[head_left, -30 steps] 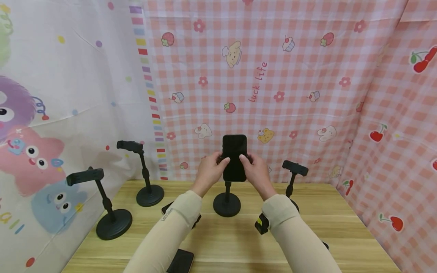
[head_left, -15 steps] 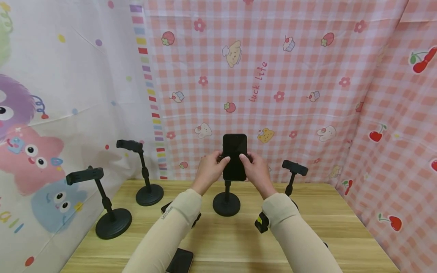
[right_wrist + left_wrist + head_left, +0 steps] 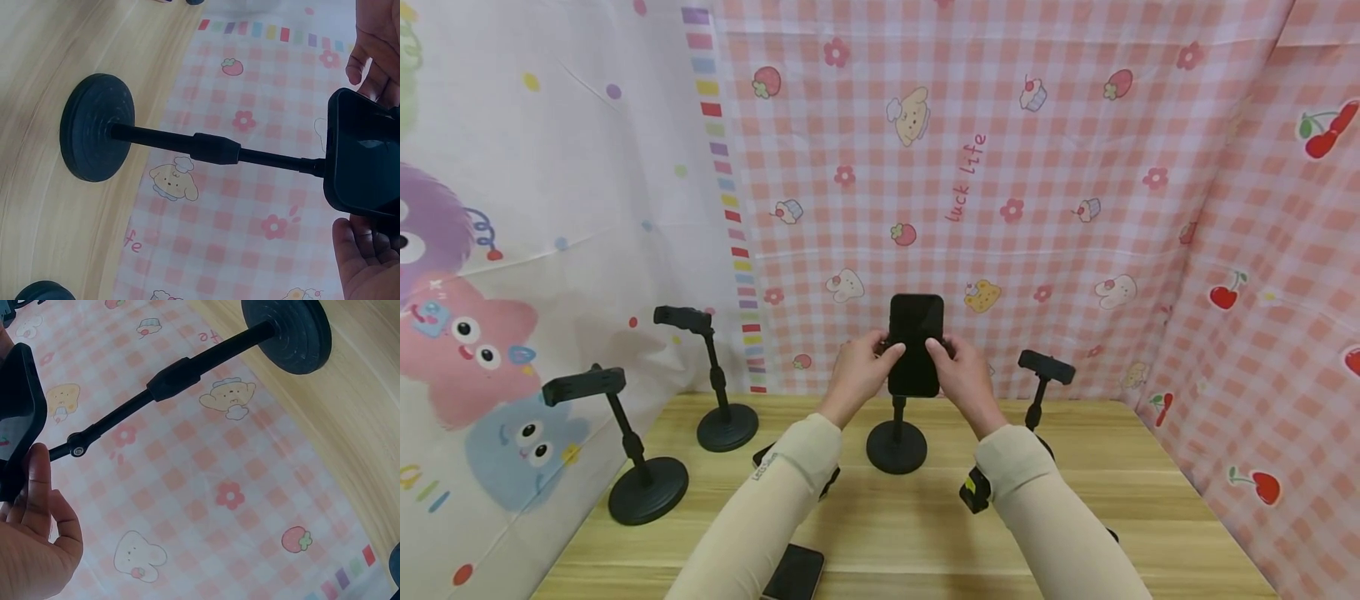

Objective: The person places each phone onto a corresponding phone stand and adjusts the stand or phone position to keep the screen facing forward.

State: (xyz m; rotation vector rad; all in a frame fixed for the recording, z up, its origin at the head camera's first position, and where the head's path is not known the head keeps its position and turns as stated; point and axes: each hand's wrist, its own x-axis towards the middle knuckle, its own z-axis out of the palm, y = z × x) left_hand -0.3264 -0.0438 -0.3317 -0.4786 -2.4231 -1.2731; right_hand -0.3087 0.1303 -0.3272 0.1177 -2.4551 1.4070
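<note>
A black smartphone (image 3: 916,367) stands upright at the top of the middle phone stand (image 3: 897,447), its dark screen towards me. My left hand (image 3: 859,375) grips its left edge, thumb laid on the screen. On the opposite edge my right hand (image 3: 966,379) grips in the same way, its thumb also on the glass. The wrist views show the stand's thin pole (image 3: 215,149) running from the round base (image 3: 97,128) up to the phone (image 3: 369,153). Fingers of the left hand (image 3: 37,534) curl beside the phone's lower side. The stand's holder is mostly hidden behind the phone.
Two more black stands, one near (image 3: 647,490) and one far (image 3: 727,427), are on the left. Another stand (image 3: 1047,367) is at the right, its base partly behind my sleeve. A phone (image 3: 796,573) lies on the wooden table (image 3: 910,533) near my left forearm. Patterned cloths hang behind.
</note>
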